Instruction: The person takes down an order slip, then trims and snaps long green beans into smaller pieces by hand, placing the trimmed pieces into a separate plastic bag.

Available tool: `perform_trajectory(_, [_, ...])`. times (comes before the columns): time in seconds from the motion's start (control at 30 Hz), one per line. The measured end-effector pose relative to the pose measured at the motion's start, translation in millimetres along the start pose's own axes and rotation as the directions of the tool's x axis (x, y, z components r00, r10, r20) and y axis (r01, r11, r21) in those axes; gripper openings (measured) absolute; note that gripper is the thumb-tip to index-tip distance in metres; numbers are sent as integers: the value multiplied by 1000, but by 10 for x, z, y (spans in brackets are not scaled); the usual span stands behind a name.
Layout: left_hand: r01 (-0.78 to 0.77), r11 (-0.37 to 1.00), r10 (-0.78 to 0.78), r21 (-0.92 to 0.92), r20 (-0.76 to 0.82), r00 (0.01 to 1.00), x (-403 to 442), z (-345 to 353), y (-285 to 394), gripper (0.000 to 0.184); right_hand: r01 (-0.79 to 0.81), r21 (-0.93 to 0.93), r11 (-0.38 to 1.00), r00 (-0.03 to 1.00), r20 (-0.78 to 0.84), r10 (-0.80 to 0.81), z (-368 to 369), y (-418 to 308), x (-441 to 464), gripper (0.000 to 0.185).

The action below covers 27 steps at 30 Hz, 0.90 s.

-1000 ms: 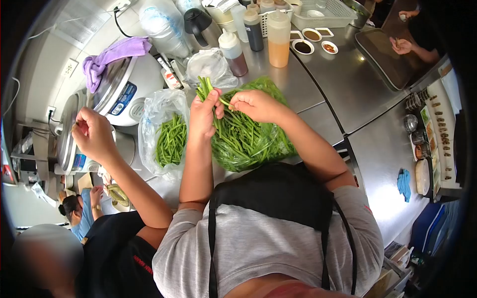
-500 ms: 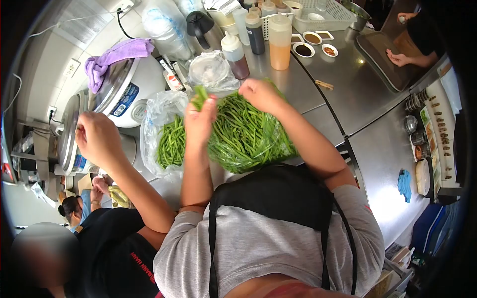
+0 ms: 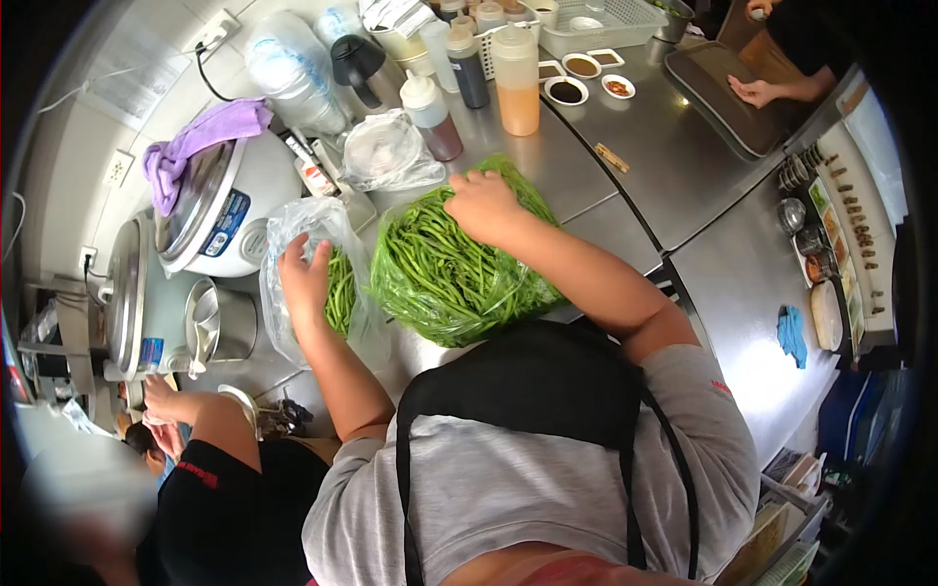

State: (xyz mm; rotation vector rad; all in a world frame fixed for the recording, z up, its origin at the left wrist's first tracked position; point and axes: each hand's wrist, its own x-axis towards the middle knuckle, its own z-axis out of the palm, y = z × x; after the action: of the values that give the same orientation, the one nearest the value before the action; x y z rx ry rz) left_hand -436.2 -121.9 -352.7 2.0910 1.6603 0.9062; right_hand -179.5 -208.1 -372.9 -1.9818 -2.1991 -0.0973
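My left hand (image 3: 305,281) is open, thumb and fingers apart, over the small clear plastic bag (image 3: 277,234). Thin green beans (image 3: 340,291) lie inside that bag, partly hidden by the hand. To the right stands a larger clear green-tinted bag (image 3: 469,327), spread wide around a big heap of green beans (image 3: 430,249). My right hand (image 3: 484,205) is on the far upper part of this heap, its fingers bent down around some beans. The fingertips are partly hidden among them.
Squeeze bottles (image 3: 515,83) and a plastic-wrapped container (image 3: 381,151) stand behind the bags. Rice cookers (image 3: 230,220) and a metal pot (image 3: 234,322) are at left. A co-worker's arm (image 3: 181,400) is lower left. Another person's hand (image 3: 752,91) is over a tray (image 3: 699,73) at upper right.
My left hand has moved left and down to the small bag and let go of its bunch of green beans. My right hand has lowered onto the heap. The co-worker's arm has drawn back.
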Motion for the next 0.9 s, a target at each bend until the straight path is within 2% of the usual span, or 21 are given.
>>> perform_trajectory(0.03, [-11, 983, 13, -183, 6, 1000, 3, 55, 70, 39, 9, -1, 1000, 1000, -6, -9, -27, 4, -1, 15])
perform_trajectory(0.07, [5, 957, 17, -290, 72, 997, -28, 127, 197, 29, 36, 23, 999, 991, -131, -33, -52, 10, -23, 15])
perform_trajectory(0.1, [-84, 892, 133, -445, 82, 988, -50, 278, 233, 23, 44, 29, 999, 983, -180, -38, -99, 5, -31, 14])
perform_trajectory(0.13, [-77, 838, 190, -540, 157, 969, -146, 350, 438, 21, 55, 37, 998, 973, -225, -46, -191, -12, -39, 13])
perform_trajectory(0.17, [-73, 830, 247, -553, 248, 937, -202, 451, 548, 22, 68, 45, 997, 961, -270, -53, -281, -28, -51, 11])
perform_trajectory(0.2, [-137, 897, 274, -420, 286, 918, -284, 501, 714, 22, 88, 62, 994, 948, -312, -65, -381, -39, -69, 10])
perform_trajectory(0.23, [-122, 856, 324, -502, 339, 883, -338, 574, 834, 20, 109, 78, 991, 932, -355, -75, -484, -50, -89, 9])
perform_trajectory(0.3, [-262, 855, 429, -448, 326, 842, -384, 690, 929, 16, 133, 89, 987, 904, -420, -83, -538, -39, -111, 7])
perform_trajectory(0.4, [-112, 892, 299, -438, 387, 872, -386, 673, 1080, 13, 105, 73, 992, 891, -449, -61, -539, 46, -155, 8])
perform_trajectory(0.5, [-335, 888, 420, -316, 255, 871, -338, 591, 1111, 13, 52, 92, 994, 922, -388, -12, -534, 98, -196, 9])
perform_trajectory(0.57, [-349, 882, 432, -317, 250, 867, -316, 584, 1070, 14, 56, 164, 985, 945, -328, 1, -514, 96, -197, 12])
perform_trajectory(0.6, [-356, 879, 439, -318, 247, 864, -310, 591, 1048, 14, 94, 294, 951, 931, -364, 21, -491, 93, -179, 13])
perform_trajectory(0.67, [-199, 866, 365, -458, 309, 878, -315, 618, 1017, 14, 180, 529, 830, 903, -423, 74, -446, 100, -123, 16])
perform_trajectory(0.7, [-113, 847, 328, -520, 343, 880, -321, 624, 993, 14, 161, 689, 706, 905, -389, 174, -456, 104, -109, 17])
perform_trajectory(0.77, [50, 798, 230, -601, 379, 896, -297, 629, 931, 14, 124, 919, 374, 907, -258, 333, -527, 120, -107, 18])
perform_trajectory(0.8, [129, 762, 181, -634, 400, 899, -274, 625, 907, 14, 85, 947, 310, 932, -185, 311, -577, 142, -131, 19])
perform_trajectory(0.9, [160, 623, 142, -766, 311, 940, -220, 603, 905, 14, -12, 897, 442, 973, -91, 211, -239, 196, -119, 19])
